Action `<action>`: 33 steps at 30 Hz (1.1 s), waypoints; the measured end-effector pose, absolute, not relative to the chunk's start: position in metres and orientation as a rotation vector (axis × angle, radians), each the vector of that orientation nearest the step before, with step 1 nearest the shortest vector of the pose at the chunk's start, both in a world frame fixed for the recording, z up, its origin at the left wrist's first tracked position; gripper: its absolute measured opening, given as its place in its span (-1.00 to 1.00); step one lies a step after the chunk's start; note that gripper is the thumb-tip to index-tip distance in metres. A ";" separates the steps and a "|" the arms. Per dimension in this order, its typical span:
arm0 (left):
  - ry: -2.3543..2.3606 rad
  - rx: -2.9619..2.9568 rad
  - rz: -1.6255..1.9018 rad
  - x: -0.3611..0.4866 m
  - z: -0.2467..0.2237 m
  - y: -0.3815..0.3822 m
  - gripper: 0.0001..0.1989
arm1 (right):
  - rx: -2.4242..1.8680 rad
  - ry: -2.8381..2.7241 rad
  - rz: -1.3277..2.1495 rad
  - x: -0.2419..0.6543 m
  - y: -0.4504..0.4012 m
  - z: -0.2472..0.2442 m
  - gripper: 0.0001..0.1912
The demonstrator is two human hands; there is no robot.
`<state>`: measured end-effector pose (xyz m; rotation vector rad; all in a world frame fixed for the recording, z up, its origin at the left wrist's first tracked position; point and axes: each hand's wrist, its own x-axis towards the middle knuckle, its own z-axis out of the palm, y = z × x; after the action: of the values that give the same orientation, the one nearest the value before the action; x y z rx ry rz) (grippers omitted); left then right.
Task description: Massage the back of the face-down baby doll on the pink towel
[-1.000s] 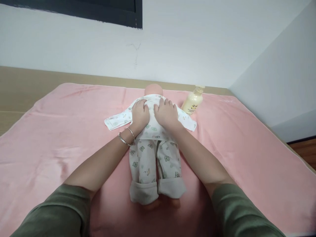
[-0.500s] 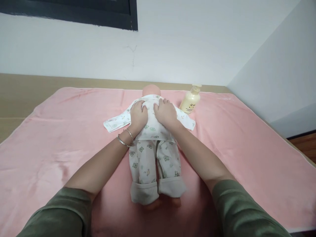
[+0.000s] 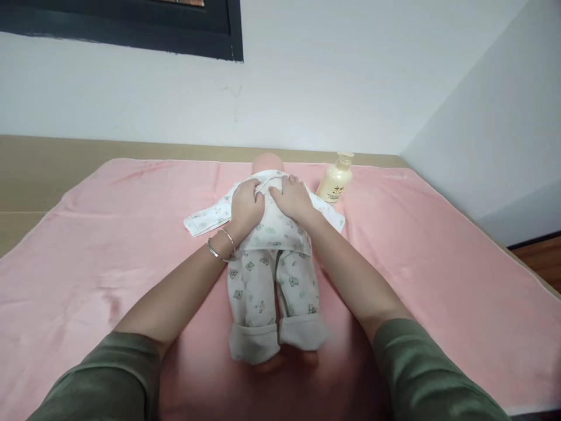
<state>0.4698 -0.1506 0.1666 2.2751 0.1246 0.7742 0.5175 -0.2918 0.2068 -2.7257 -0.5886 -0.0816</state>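
A baby doll (image 3: 268, 162) lies stretched out, head toward the wall, in a white printed shirt (image 3: 274, 237) and matching trousers (image 3: 259, 286) with turned-up cuffs. My left hand (image 3: 246, 203), a silver bangle at its wrist, rests on the left side of the doll's upper body. On the right side lies my right hand (image 3: 291, 199), palm down. Both hands are open, thumbs pointing inward toward each other, and the shirt creases between them near the collar. The shirt's sleeves spread out to both sides. Whether the doll lies face up or face down I cannot tell.
A pale yellow pump bottle (image 3: 335, 180) stands beside the right sleeve. Under everything spreads a pink cloth (image 3: 438, 263) on a wooden surface (image 3: 44, 166). Behind rises a white wall (image 3: 307, 76) with a dark frame (image 3: 193, 41) at upper left.
My thumbs have come slightly closer together, and a crease has formed in the shirt near the collar. The view has shifted a little; the doll and bottle stay in place.
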 end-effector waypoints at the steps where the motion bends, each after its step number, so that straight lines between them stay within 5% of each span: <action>1: 0.161 2.269 0.728 0.473 0.167 -0.146 -0.59 | -2.766 -0.588 -0.095 0.507 -0.287 0.210 -0.30; 8: 0.182 2.319 0.552 0.472 0.184 -0.138 -0.57 | -2.744 -0.725 0.014 0.481 -0.283 0.228 -0.47; 14: 0.128 2.618 0.596 0.457 0.198 -0.163 -0.64 | -2.716 -0.534 0.103 0.527 -0.304 0.215 -0.15; 25: 0.169 2.627 0.497 0.465 0.196 -0.151 -0.58 | -2.859 -0.712 -0.127 0.475 -0.281 0.225 -0.47; 33: 0.279 2.800 0.431 0.439 0.215 -0.178 -0.64 | -2.619 -0.665 0.119 0.525 -0.307 0.221 -0.37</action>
<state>0.4395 -0.1785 0.2154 2.8005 0.2794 0.4310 0.5246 -0.3070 0.2211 -2.6191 -0.6650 0.1187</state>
